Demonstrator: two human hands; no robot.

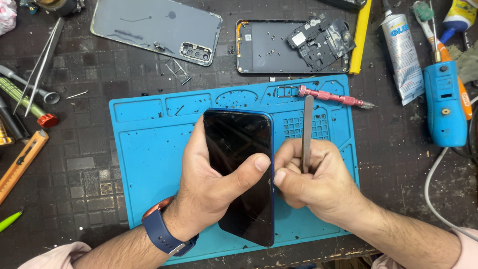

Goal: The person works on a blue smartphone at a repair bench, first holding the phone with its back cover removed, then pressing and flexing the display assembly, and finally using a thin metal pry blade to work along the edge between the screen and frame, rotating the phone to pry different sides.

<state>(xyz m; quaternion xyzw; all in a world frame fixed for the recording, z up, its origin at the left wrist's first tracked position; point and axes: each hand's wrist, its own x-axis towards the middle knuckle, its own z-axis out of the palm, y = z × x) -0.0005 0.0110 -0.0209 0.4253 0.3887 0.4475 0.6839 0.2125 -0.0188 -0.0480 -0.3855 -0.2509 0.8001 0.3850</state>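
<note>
L hand [209, 187] grips the dark phone [241, 174] from beneath, thumb across the cracked glass, above the blue mat [149, 174]; R hand [313, 182] is closed round a thin metal pry tool [307, 132], fingertips right at the phone's R edge; too much leverage there could prob. spread the cracks or let the blade slip toward the thumb; farther back: pink screwdriver [331, 96], opened phone frame [291, 47] w/ loose screws, back cover [157, 27].

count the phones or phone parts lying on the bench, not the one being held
2: a grey back cover at top left, and an open phone frame with loose black parts at top centre. Others may lie beyond the picture's edge.
</note>
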